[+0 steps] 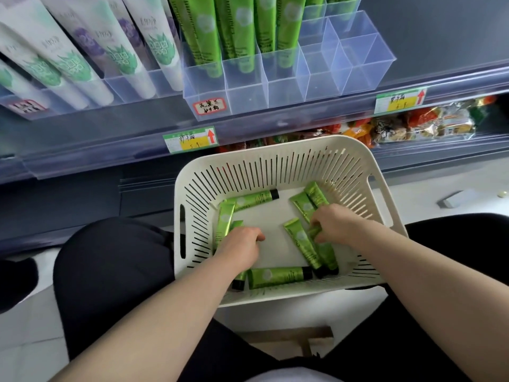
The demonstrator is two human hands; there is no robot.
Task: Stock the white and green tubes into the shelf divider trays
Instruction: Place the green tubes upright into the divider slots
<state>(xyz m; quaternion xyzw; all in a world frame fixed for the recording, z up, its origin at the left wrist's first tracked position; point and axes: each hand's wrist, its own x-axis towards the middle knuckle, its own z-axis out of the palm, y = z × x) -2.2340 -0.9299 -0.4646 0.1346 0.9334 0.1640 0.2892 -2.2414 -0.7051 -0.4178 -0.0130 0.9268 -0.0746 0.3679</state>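
A cream slotted basket (pixel 278 150) sits between my knees with several green black-capped tubes lying loose in it. My left hand (pixel 242 245) is curled down over a green tube (pixel 225 221) at the basket's left side. My right hand (pixel 334 223) pinches a green tube (pixel 325 249) on the right, beside another green tube (pixel 301 245). One more tube (pixel 278 277) lies across the near wall. Above, a clear divider tray (pixel 278 89) holds upright green tubes (pixel 234 31) in its left cells; its right cells are bare. White tubes (pixel 82 59) fill the tray to the left.
Price tags (pixel 190 139) hang on the shelf rail. Snack packets (pixel 407 122) lie on the lower shelf behind the basket. My dark-clothed knees flank the basket, over a pale tiled floor (pixel 440 186).
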